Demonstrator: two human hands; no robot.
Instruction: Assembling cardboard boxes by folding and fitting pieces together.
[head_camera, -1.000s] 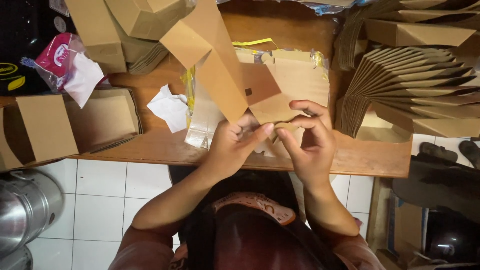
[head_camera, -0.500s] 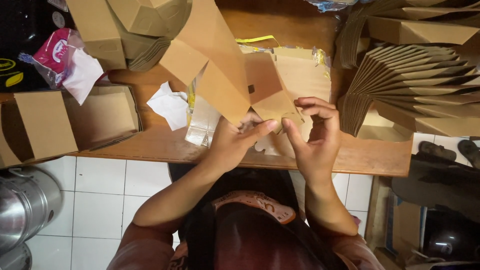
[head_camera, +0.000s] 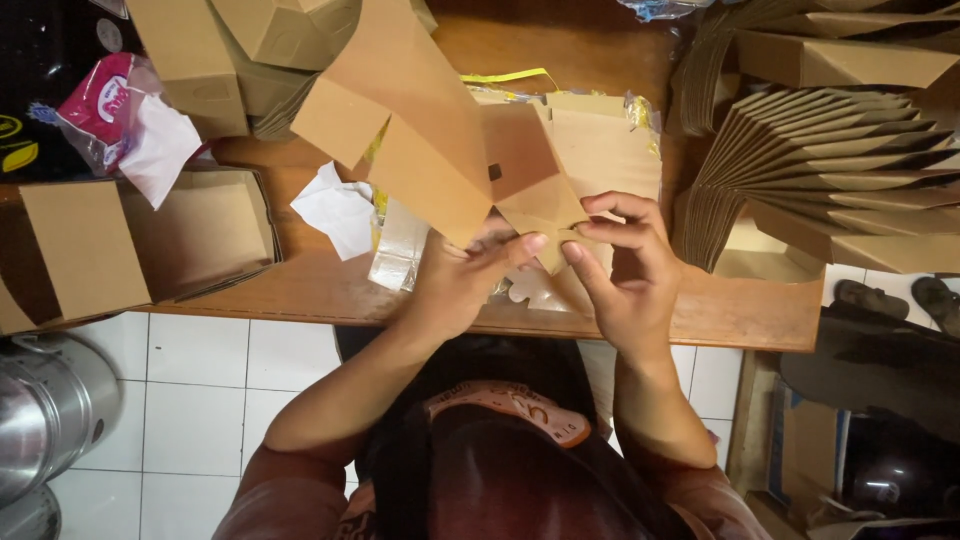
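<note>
A brown cardboard box blank (head_camera: 420, 130), partly folded, is held up over the wooden table (head_camera: 750, 310). My left hand (head_camera: 465, 275) grips its lower edge from the left. My right hand (head_camera: 625, 265) pinches a small flap at the blank's bottom corner, fingertips nearly touching those of the left. Under the blank lies a flat stack of brown cardboard sheets (head_camera: 600, 150) in clear plastic wrap.
A fanned stack of flat box blanks (head_camera: 840, 180) lies at the right. An open folded box (head_camera: 190, 235) sits at the left, more boxes (head_camera: 270, 40) behind it. Crumpled white paper (head_camera: 335, 205) and a pink tissue pack (head_camera: 115, 110) lie nearby. A metal pot (head_camera: 45, 410) stands on the white tiled floor.
The blank has been tilted and shifted slightly while both hands work the flap at its lower corner; the fingertips have closed in on the flap.
</note>
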